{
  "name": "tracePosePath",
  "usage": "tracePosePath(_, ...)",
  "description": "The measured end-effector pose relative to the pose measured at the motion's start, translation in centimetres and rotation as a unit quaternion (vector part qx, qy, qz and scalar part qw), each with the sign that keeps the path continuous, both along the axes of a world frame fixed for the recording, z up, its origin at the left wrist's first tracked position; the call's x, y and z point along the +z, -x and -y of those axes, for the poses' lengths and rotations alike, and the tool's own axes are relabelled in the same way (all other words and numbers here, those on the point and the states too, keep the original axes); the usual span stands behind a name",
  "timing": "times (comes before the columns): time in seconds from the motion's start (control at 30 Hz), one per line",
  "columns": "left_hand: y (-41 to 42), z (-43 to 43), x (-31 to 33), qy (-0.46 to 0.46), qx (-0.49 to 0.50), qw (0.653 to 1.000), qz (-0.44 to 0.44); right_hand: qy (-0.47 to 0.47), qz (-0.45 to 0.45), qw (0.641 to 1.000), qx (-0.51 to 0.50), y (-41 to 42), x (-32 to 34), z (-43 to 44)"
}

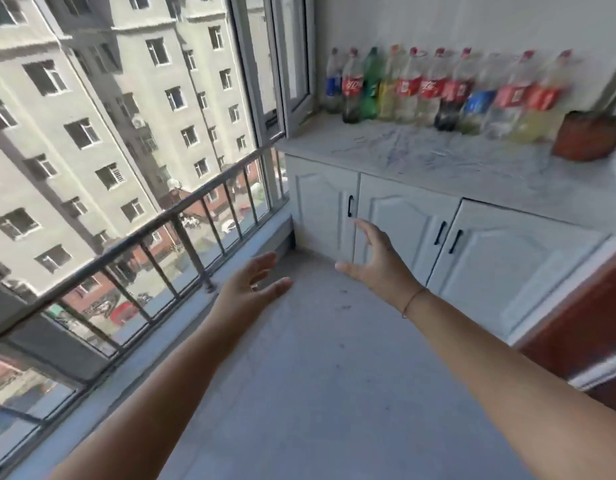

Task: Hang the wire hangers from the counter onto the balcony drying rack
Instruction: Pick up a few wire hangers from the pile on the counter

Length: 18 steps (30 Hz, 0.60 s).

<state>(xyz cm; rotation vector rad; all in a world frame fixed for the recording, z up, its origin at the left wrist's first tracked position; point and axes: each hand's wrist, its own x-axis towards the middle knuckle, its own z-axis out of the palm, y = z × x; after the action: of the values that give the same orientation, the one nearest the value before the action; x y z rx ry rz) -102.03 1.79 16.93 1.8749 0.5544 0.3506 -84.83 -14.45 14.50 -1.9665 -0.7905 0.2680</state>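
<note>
Thin wire hangers [414, 152] lie in a loose, blurred pile on the pale marble counter [528, 188] at the right. My left hand [251, 289] reaches forward over the floor with its fingers spread and nothing in it. My right hand [375, 258] is also stretched out with fingers apart and empty, in front of the white cabinet doors, below the counter's edge. Both hands are apart from the hangers. No drying rack is in view.
A row of several plastic drink bottles [427, 88] lines the wall at the back of the counter. A red-brown bag [587, 136] sits at the counter's right end. A dark metal railing [154, 233] and open window [296, 64] bound the left side. White cabinet doors [396, 220] stand under the counter.
</note>
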Motion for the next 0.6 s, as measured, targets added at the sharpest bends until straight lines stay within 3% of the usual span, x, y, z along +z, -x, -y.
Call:
tracePosePath(0.27, -14.9, -0.6, -0.4, 0.018, -0.117, 0.993, 0.011, -0.013, -0.023, 0.99, -0.136, -9.5, 0.0, 3.7)
tracePosePath(0.6, -32.7, -2.1, 0.9, 0.024, -0.216, 0.976, 0.018, -0.068, -0.042, 0.948, -0.309, -21.1, 1.0, 5.5)
